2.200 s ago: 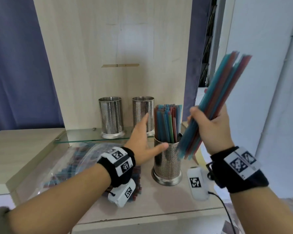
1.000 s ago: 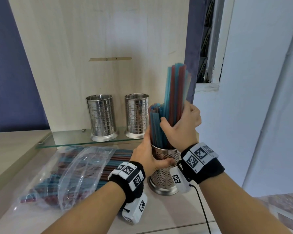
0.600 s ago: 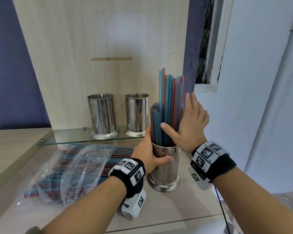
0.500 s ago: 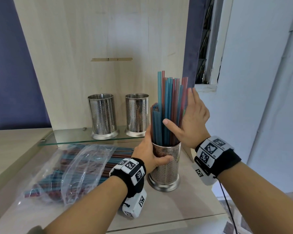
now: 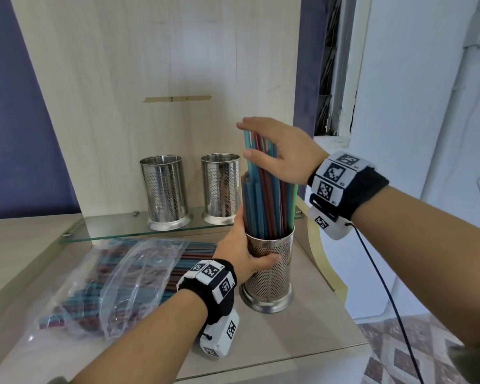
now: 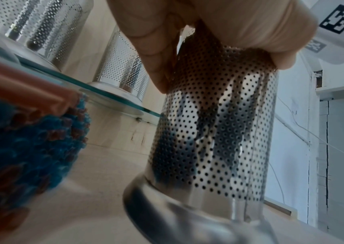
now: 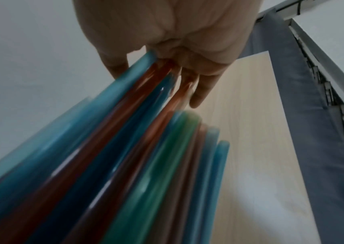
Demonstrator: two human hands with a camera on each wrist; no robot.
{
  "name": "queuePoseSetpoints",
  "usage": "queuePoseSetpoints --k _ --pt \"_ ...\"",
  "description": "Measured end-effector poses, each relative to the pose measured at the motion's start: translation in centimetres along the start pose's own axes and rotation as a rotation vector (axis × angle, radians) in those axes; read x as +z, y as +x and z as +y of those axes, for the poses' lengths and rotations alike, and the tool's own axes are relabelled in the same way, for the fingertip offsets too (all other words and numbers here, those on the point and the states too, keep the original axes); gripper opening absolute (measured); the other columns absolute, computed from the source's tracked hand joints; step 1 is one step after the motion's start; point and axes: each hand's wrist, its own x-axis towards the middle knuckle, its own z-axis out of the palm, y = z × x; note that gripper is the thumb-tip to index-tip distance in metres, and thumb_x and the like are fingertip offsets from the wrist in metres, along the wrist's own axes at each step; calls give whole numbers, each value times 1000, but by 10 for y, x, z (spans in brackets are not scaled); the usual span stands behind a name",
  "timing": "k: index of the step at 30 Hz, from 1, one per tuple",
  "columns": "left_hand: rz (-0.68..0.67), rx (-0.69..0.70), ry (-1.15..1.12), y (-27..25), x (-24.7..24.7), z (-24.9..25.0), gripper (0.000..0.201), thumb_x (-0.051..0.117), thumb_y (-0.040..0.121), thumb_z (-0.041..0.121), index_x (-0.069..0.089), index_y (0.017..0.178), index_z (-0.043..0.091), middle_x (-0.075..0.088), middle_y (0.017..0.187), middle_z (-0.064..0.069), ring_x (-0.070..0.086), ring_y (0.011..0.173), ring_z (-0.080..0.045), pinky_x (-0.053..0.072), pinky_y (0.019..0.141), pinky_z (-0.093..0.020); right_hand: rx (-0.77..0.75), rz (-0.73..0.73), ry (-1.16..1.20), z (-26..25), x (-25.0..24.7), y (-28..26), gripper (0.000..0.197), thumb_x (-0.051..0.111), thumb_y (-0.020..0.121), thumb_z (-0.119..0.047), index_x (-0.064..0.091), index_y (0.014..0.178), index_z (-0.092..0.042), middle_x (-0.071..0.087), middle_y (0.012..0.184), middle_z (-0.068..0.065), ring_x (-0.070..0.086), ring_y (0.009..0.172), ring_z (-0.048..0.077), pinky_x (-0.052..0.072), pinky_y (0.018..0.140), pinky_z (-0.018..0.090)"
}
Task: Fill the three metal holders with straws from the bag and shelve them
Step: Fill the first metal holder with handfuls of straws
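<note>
- On the near left of the wooden counter (image 5: 302, 336) I see the clear plastic bag (image 5: 122, 278), lying flat with its blue and red straws running lengthwise from near left towards far right.
- Farther back, on the glass shelf (image 5: 117, 230), two perforated metal holders stand upright: the left shelf holder (image 5: 164, 191) and the right shelf holder (image 5: 221, 187), just beside each other.
- My left hand (image 5: 243, 254) grips the front holder (image 5: 270, 273) near its rim; thumb curls across the near side, fingers wrap round the far left side and reach up against the straws.
- That front holder stands upright on the counter, right of the bag, shiny steel dotted with small holes and a flared base.
- The straws (image 5: 266, 195) inside it stand nearly vertical, long axes up and down, mostly blue and red with one green at the right.
- My right hand (image 5: 283, 151) lies flat across the taller straw tops, fingers straight and together pointing left, thumb against the bundle's near side.
</note>
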Motion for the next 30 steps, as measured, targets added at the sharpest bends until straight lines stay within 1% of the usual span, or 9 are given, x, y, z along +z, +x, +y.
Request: queuePoseSetpoints --k 4,7,13,16,18,22,25,27,30 --pt "11 14 -9 -1 0 0 119 84 59 52 3 146 44 54 135 13 54 122 -15 44 105 -41 1 27 40 2 14 -14 37 49 98 -31 59 129 -16 63 126 2 58 116 16 43 101 30" --pt "9 1 3 -1 0 0 121 83 59 53 -2 145 46 54 135 9 54 122 -17 44 105 -41 34 22 76 1 25 -33 34 43 100 -28 64 124 -15 67 120 0 61 110 13 43 95 21" --pt "14 6 -5 -3 1 0 122 82 60 52 -6 145 47 54 135 8 54 122 -18 44 105 -41 54 -77 138 -2 25 -52 51 22 104 -39 57 134 -19 62 132 -2 48 119 -1 33 103 17" --pt "21 11 -3 -5 1 1 123 82 62 51 -9 145 47 53 136 8 53 123 -18 43 105 -40 22 -95 92 -3 23 -57 64 14 100 -56 52 138 -21 58 138 -4 43 129 8 27 110 35" --pt "16 6 -4 -4 0 2 123 82 62 51 -8 146 46 52 138 8 52 124 -18 42 106 -41 73 9 118 0 20 -64 59 25 97 -55 45 143 -24 51 143 -6 39 137 14 24 114 44" --pt "8 5 -37 -5 0 2 122 83 59 52 -3 146 46 52 138 10 52 125 -16 43 106 -45 382 220 464 -1 26 -98 76 57 86 -52 21 150 -33 30 154 -12 28 142 3 24 115 28" --pt "-20 2 -76 -6 -2 4 120 83 61 52 -1 146 47 49 140 10 50 127 -14 42 107 -44 534 135 642 -9 48 -117 102 74 77 -52 7 152 -37 30 147 -20 31 136 0 28 112 25" --pt "-52 6 -85 -8 -6 7 121 85 61 51 -1 146 45 47 142 11 47 129 -11 40 109 -42 520 95 644 -13 66 -126 102 77 77 -42 3 148 -45 35 140 -25 34 131 -8 31 106 16" --pt "-102 43 -17 -13 -23 14 131 90 57 45 -2 150 38 37 146 18 39 133 -4 31 114 -34 575 94 652 -17 84 -132 109 80 78 -35 2 154 -31 42 139 -13 41 125 -9 34 100 8"
